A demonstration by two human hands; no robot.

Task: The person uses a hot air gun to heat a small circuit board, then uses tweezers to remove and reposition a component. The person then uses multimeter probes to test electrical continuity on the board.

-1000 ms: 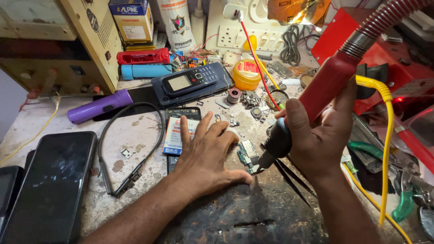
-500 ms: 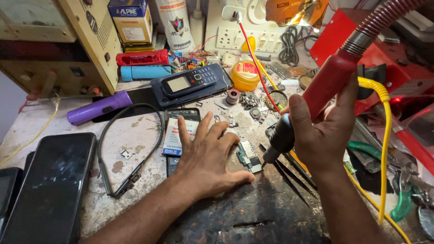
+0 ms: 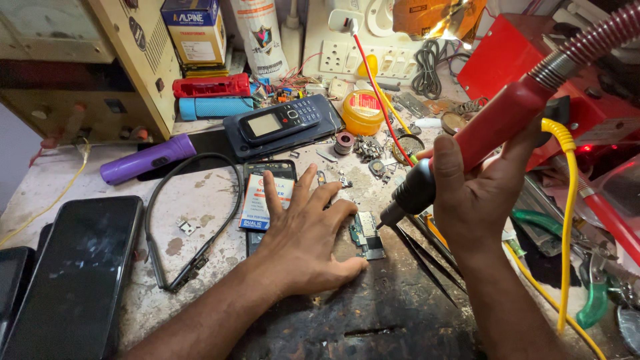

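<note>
We see a purple cylindrical torch [image 3: 145, 160], a dark keypad phone [image 3: 280, 122] (lying on a black case), a round yellow tin [image 3: 363, 111] and green-handled pliers [image 3: 592, 301].

My left hand [image 3: 303, 243] lies flat on the tabletop [image 3: 200, 190], fingers spread beside a small circuit board [image 3: 367, 235]. My right hand [image 3: 477, 197] grips a red hot-air wand [image 3: 480, 143], its nozzle just above the board.

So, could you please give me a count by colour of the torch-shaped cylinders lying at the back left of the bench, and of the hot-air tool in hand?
Purple cylinder: 1
Blue cylinder: 1
Red hot-air tool, gripped in the right hand: 1
Total: 3
</note>
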